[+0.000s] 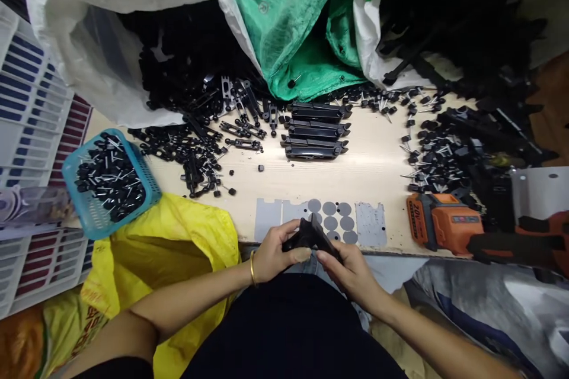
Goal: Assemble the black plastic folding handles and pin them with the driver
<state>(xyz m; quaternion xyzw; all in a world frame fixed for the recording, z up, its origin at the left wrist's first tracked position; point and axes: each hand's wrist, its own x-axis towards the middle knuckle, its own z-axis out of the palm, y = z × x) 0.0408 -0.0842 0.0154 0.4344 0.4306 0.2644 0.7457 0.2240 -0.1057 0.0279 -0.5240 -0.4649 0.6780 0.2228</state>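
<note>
Across the pale counter, a white sack gapes at far left, with a green sack beside it. A yellow sack opens below the near edge, close to a blue basket of metal-stemmed parts. Over the near edge, the left hand and right hand stand about equally near a black piece between them, bent like an upturned V; one part or two, I cannot tell. Left fingers clamp the left limb, right fingers the other, whose long axis slants down rightward. Straight beyond, well apart, black assemblies lie crosswise, and grey discs sit just past the peak.
</note>
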